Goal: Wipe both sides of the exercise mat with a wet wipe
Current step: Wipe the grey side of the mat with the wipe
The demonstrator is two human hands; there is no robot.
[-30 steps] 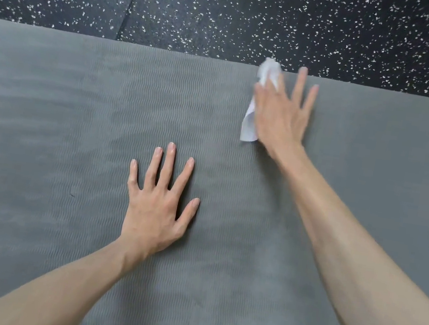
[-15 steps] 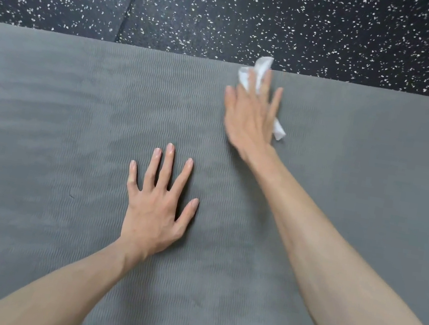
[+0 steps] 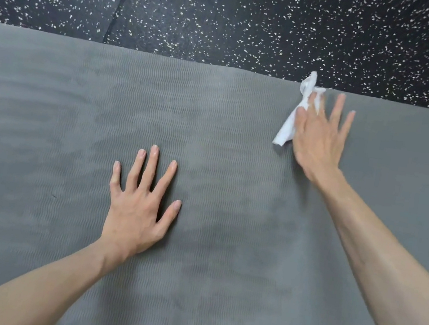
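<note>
A grey ribbed exercise mat [image 3: 212,134] is lying flat and filling most of the view, with its far edge running across at 12 o'clock. Beyond that edge a black floor [image 3: 230,11] with white speckles is showing, a seam in it slanting at about 11 o'clock. The left hand [image 3: 137,206] is resting palm down on the mat near the centre, fingers straight and spread wide, holding nothing. The right hand [image 3: 319,139] is lying at about 2 o'clock, close to the mat's far edge, fingers stretched out flat and pressing a white wet wipe [image 3: 289,126] against the mat. The crumpled wipe is sticking out from under the fingers on their left side, its top end reaching the far edge. The fingertips are blurred.
</note>
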